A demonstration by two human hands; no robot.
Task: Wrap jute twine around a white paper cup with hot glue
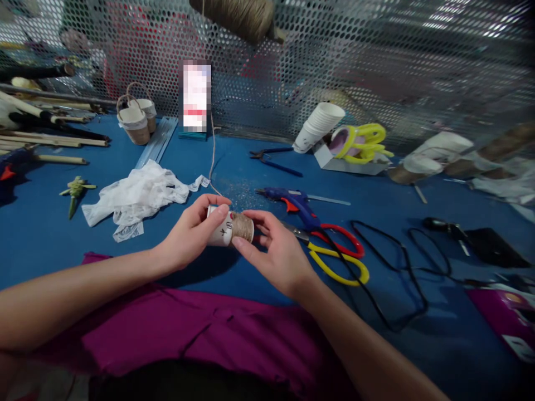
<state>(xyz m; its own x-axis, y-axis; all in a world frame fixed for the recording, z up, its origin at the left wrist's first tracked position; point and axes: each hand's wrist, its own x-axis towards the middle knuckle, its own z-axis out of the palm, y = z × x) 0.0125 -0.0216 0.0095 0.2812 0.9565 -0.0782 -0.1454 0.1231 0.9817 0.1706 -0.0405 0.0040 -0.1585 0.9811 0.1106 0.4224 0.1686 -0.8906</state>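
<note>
A white paper cup lies on its side between my hands, its right end wrapped in brown twine. My left hand is closed round the bare white part, thumb on top. Fingers of my right hand curl round the twine-covered end. A loose strand of twine rises from the cup toward a big twine spool hung on the mesh. Just right of my right hand are scissors with one red and one yellow handle, and a blue glue gun.
White lace lies to the left, near glue sticks and small twine-wrapped baskets. Behind stand a phone, pliers, stacked paper cups and a perforated metal screen. A black cord loops across the right side.
</note>
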